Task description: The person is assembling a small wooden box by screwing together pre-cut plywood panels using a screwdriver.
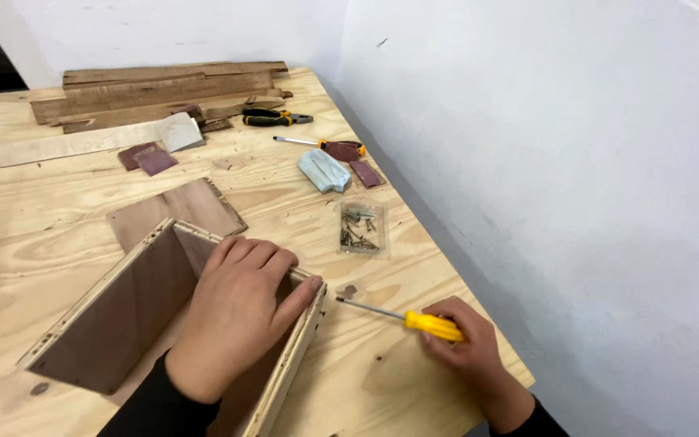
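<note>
Left grip [236,311] is lying flat and unclenched across the top edge of the open plywood box [135,311], fingers draped over its corner, grasping nothing. Right grip [467,344] is clenching around the yellow-handled screwdriver [402,318], its tip pointing at the box's side. Both are resting on the plywood table [34,218]. Beyond are lying a clear screw packet [361,228], pliers [273,118] and stacked boards [163,91].
</note>
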